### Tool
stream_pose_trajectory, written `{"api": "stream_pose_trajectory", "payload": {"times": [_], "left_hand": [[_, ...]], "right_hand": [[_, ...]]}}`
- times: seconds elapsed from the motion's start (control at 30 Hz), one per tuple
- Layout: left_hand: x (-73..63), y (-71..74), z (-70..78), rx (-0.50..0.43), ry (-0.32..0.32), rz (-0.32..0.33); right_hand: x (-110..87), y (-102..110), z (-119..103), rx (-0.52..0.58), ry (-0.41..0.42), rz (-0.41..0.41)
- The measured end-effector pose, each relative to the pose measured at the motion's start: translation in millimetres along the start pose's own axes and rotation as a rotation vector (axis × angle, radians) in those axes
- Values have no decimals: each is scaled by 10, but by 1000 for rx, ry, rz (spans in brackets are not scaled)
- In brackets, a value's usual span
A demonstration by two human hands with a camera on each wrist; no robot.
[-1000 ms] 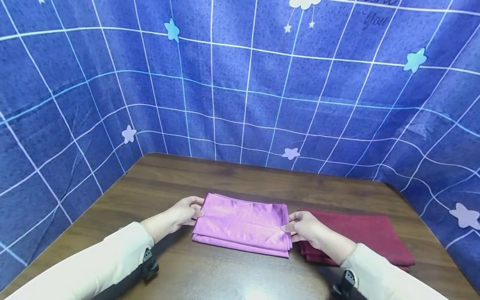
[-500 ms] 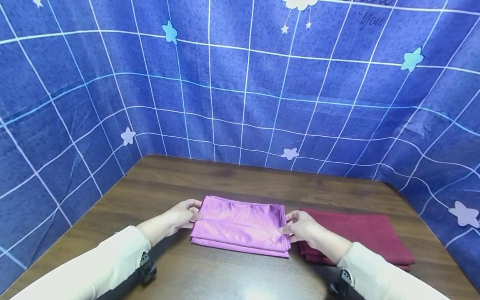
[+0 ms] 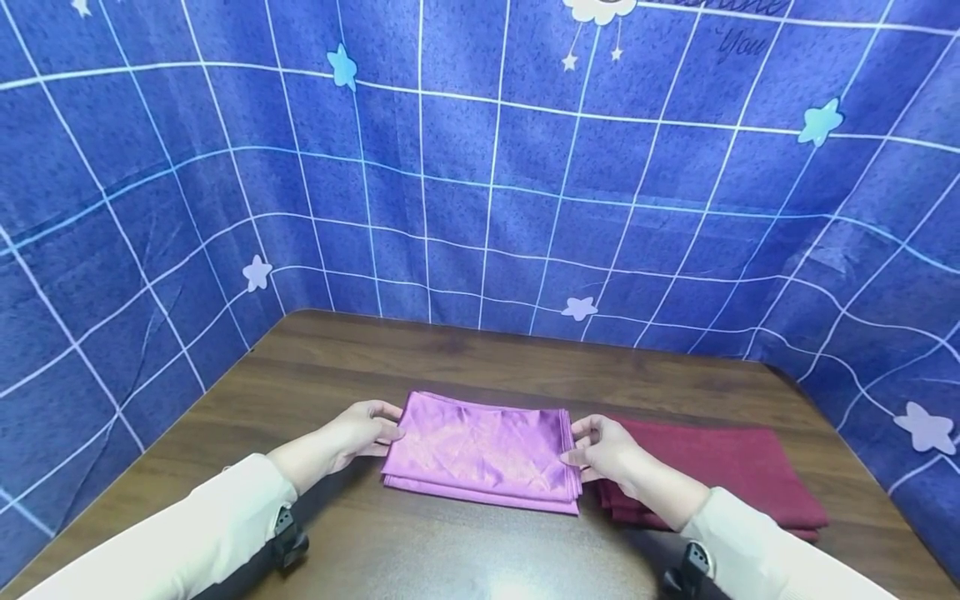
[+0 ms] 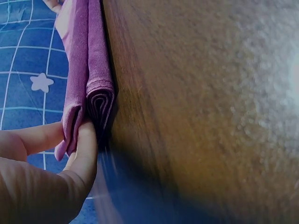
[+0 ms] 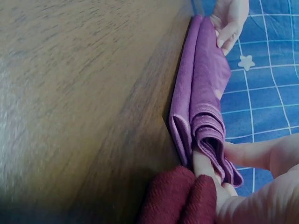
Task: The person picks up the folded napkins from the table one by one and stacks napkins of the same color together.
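A shiny pink-purple cloth (image 3: 480, 450), folded into a layered rectangle, lies on the table between my two hands. At its left edge my left hand (image 3: 363, 432) pinches the upper folded layers, thumb on top; the left wrist view has the fingers tucked between those layers and the rolled lower fold (image 4: 100, 100). My right hand (image 3: 611, 454) pinches the right edge the same way, thumb above and fingers (image 5: 202, 163) slipped under the upper layers. Some fingertips are hidden beneath the fabric.
Just right of the pink cloth lies a folded dark red cloth (image 3: 735, 467), partly behind my right hand and forearm. The brown wooden table (image 3: 450, 350) ends at a blue curtain (image 3: 465, 167) with white grid lines and stars.
The pink cloth and both hands sit slightly lower and further left than one second ago, with a small shift of the view. Both hands keep their hold on the cloth's side edges.
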State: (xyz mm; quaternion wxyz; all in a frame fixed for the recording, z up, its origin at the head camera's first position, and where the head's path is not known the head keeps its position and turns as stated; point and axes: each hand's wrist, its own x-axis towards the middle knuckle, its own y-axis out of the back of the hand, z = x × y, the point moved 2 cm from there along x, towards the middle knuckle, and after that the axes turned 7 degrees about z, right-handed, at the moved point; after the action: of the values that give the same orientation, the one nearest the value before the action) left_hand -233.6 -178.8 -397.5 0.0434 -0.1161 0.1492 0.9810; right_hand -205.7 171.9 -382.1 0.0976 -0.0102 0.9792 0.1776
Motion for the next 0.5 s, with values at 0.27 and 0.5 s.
{"api": "stream_pose_trajectory", "payload": {"times": [0.27,0.5], "left_hand": [[6,14,-29,-12,-4,-12],[-14,38,-11,12,-11,-20]], "right_hand": [[-42,107,-38,48,53,-54],[-42,217,-68,126,48,-62]]}}
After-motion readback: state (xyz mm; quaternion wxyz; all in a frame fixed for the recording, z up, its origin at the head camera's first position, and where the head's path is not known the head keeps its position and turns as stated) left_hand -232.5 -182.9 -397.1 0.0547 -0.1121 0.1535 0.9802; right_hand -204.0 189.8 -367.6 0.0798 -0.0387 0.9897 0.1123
